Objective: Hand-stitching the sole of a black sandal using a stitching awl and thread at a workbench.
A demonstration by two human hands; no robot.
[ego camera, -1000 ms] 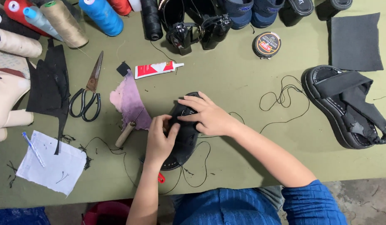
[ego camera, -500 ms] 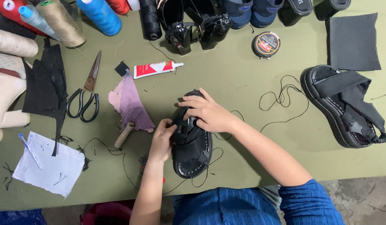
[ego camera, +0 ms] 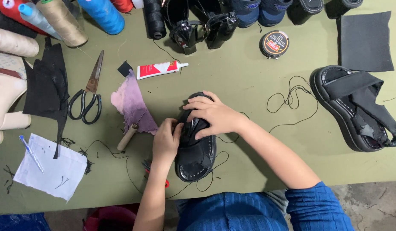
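Note:
A black sandal point(ego camera: 197, 159) with pale stitching along its sole lies on the olive table point(ego camera: 249, 85), heel toward me. My right hand point(ego camera: 211, 114) lies over its front straps and presses them down. My left hand point(ego camera: 166, 139) pinches the sandal's left side at the strap. Black thread point(ego camera: 292, 96) trails from the sandal across the table to the right. A wooden-handled awl point(ego camera: 128, 137) lies just left of my left hand, on a purple leather scrap point(ego camera: 131, 102).
A second black sandal point(ego camera: 356, 109) lies at the right. Scissors point(ego camera: 89, 92), a glue tube point(ego camera: 159, 69), a round tin point(ego camera: 274, 43), thread cones point(ego camera: 61, 17), black fabric pieces point(ego camera: 48, 85), a dark sheet point(ego camera: 364, 40), paper with a pen point(ego camera: 50, 167) and shoes along the far edge surround the work.
The sandal has turned from lying on its side to sole-down, its stitched heel now showing. My right hand shifted onto the front straps and my left hand moved up its left side.

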